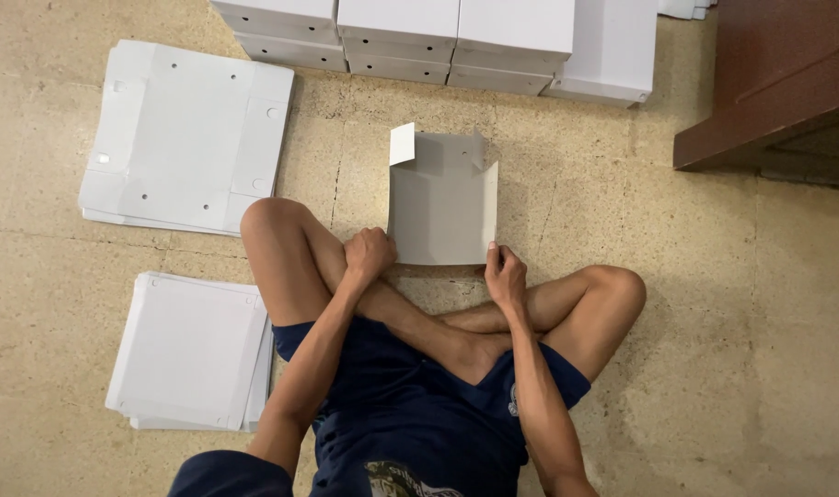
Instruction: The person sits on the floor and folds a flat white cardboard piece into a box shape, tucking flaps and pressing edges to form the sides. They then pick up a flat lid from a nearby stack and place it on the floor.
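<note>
The near edge of the half-folded white cardboard box (442, 207) was hidden behind both hands. It lay on the floor (732, 304) before crossed legs, side flaps raised. The left hand (369, 253) curled closed on its corner; the right hand (506, 274) apparently pinched the opposite edge.

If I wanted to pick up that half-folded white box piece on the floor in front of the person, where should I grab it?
Probably by the two raised side walls of the half-folded box, coming from above, one hand on each side. Those walls stand up off the floor, so fingers can pinch them, while the flat base lies flush. The left hand and right hand already hold its near corners.
</note>
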